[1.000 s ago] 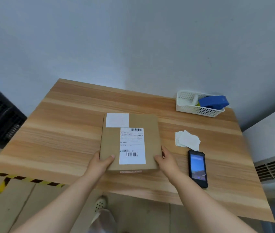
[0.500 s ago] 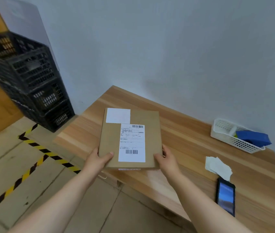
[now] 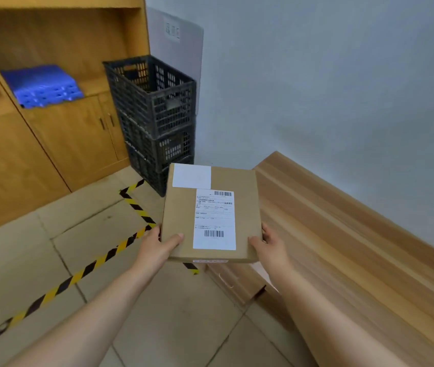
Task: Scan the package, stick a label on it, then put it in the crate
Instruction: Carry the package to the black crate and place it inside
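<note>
A flat brown cardboard package (image 3: 181,215) is held in the air past the left end of the table, above the floor. It carries a printed shipping label (image 3: 214,219) with barcodes and a blank white label (image 3: 191,176) at its far left corner. My left hand (image 3: 157,246) grips its near left corner and my right hand (image 3: 270,245) grips its near right corner. A stack of black plastic crates (image 3: 154,102) stands against the wall just beyond the package; the top one is open.
The wooden table (image 3: 343,234) runs along the wall on the right. A wooden cabinet (image 3: 59,133) with blue plastic pieces (image 3: 42,86) on its shelf stands at left. Yellow-black tape (image 3: 136,207) marks the tiled floor.
Both hands have lifted the package off the table and carried it left over the floor, toward the crates. The view has swung left; the phone and white basket are out of sight.
</note>
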Demonstrator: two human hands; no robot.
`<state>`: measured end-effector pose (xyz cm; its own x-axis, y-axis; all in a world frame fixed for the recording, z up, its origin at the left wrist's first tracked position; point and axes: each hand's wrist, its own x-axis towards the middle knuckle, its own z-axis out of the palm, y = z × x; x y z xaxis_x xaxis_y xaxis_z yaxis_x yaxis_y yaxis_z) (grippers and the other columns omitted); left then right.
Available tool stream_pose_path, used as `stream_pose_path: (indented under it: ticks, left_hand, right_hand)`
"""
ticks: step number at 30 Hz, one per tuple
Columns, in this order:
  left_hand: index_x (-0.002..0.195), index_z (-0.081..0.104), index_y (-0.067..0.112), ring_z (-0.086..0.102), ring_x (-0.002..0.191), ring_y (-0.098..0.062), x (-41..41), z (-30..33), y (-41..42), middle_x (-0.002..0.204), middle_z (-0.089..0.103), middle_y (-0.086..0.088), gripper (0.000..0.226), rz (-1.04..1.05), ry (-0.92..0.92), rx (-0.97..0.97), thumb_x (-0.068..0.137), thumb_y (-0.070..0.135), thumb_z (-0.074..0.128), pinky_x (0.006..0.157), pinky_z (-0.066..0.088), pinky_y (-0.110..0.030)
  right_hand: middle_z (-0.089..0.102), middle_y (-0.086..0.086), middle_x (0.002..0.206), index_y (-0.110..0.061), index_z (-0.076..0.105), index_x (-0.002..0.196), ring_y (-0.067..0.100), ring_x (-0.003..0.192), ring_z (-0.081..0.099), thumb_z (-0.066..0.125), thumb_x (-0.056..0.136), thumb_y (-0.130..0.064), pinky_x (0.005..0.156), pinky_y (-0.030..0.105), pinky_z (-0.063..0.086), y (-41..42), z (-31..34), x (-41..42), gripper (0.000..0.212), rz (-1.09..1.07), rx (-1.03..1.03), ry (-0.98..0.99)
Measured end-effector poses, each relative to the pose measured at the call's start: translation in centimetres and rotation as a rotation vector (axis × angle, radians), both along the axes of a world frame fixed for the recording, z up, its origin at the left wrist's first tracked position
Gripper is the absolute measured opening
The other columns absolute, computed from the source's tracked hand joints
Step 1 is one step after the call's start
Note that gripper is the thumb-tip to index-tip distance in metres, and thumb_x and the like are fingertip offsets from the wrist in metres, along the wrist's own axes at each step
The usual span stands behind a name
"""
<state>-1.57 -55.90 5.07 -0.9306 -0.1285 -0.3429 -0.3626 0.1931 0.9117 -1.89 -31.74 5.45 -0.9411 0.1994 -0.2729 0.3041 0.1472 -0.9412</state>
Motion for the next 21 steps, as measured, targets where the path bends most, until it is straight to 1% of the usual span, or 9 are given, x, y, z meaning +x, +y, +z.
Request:
stream_pose_path:
  ticks: [2,6,8,10,12,14,16,19,21]
  left_hand:
    - [0.104,0.054,0.026,0.057,0.105,-0.023,-0.3,0.1,-3.6,0.112,0.061,-0.004,0.028,0.034,0.009,-0.004,0.079,0.033,0.065,0.085,0.048,-0.035]
    - [0.110,0.056,0.023,0.061,0.100,-0.023,-1.1,1.0,-9.9,0.113,0.065,-0.003,0.049,0.095,0.004,-0.024,0.066,0.045,0.062,0.089,0.049,-0.040]
    - [0.107,0.056,0.025,0.061,0.099,-0.023,-1.8,1.5,-12.2,0.112,0.065,-0.004,0.045,0.125,0.020,-0.028,0.066,0.044,0.062,0.087,0.050,-0.040]
    - [0.111,0.055,0.023,0.060,0.099,-0.024,-2.7,2.0,-14.1,0.112,0.063,-0.004,0.039,0.161,0.029,-0.034,0.076,0.038,0.065,0.085,0.049,-0.039]
    - [0.114,0.053,0.023,0.059,0.100,-0.023,-3.8,2.0,-16.0,0.114,0.061,-0.003,0.040,0.194,0.036,-0.048,0.077,0.037,0.064,0.085,0.048,-0.036]
    - [0.112,0.053,0.027,0.057,0.101,-0.021,-5.0,2.0,-17.4,0.117,0.057,-0.003,0.042,0.220,0.063,-0.069,0.074,0.042,0.062,0.080,0.048,-0.034]
    - [0.118,0.053,0.022,0.051,0.100,-0.019,-6.3,2.1,-18.7,0.114,0.050,-0.002,0.040,0.244,0.096,-0.130,0.081,0.034,0.061,0.077,0.043,-0.030]
    - [0.124,0.049,0.017,0.048,0.104,-0.021,-8.7,2.2,-20.6,0.111,0.044,-0.002,0.040,0.273,0.122,-0.191,0.085,0.024,0.058,0.084,0.040,-0.031]
    - [0.128,0.045,0.018,0.049,0.111,-0.023,-10.6,2.2,-22.3,0.117,0.048,-0.001,0.045,0.270,0.151,-0.233,0.085,0.023,0.059,0.089,0.043,-0.035]
  right_hand:
    - [0.066,-0.016,0.090,-0.031,0.058,0.106,-0.007,0.070,0.064,0.049,0.087,0.001,0.059,0.009,0.049,-3.6,0.1,-1.0,0.038,0.012,-0.004,0.008]
    - [0.070,-0.012,0.094,-0.039,0.061,0.101,0.012,0.086,0.066,0.051,0.085,-0.002,0.080,0.033,0.054,-9.8,1.0,-3.1,0.041,0.074,-0.007,0.003]
    - [0.071,-0.012,0.099,-0.038,0.060,0.106,0.014,0.091,0.067,0.052,0.085,-0.004,0.083,0.036,0.054,-12.2,1.3,-4.2,0.041,0.096,0.003,0.016]
    - [0.071,-0.011,0.102,-0.038,0.060,0.106,0.014,0.096,0.066,0.053,0.086,-0.006,0.086,0.037,0.054,-14.4,1.7,-5.5,0.039,0.137,0.013,0.049]
    - [0.070,-0.014,0.102,-0.037,0.061,0.104,0.011,0.098,0.065,0.052,0.088,-0.007,0.085,0.033,0.053,-16.4,2.0,-6.9,0.035,0.174,0.036,0.073]
    - [0.067,-0.017,0.103,-0.029,0.058,0.114,0.009,0.100,0.064,0.051,0.090,-0.010,0.085,0.030,0.052,-18.1,2.1,-8.4,0.031,0.200,0.070,0.080]
    - [0.063,-0.021,0.105,-0.026,0.052,0.124,0.008,0.101,0.062,0.049,0.092,-0.013,0.083,0.025,0.051,-19.8,2.3,-10.0,0.035,0.224,0.106,0.090]
    - [0.054,-0.021,0.107,-0.027,0.041,0.135,0.003,0.090,0.053,0.047,0.094,-0.015,0.067,0.012,0.039,-22.4,2.4,-13.0,0.043,0.262,0.179,0.105]
    - [0.053,-0.016,0.117,-0.028,0.037,0.138,0.005,0.091,0.048,0.047,0.095,-0.021,0.067,0.015,0.038,-24.0,2.2,-15.2,0.045,0.294,0.257,0.105]
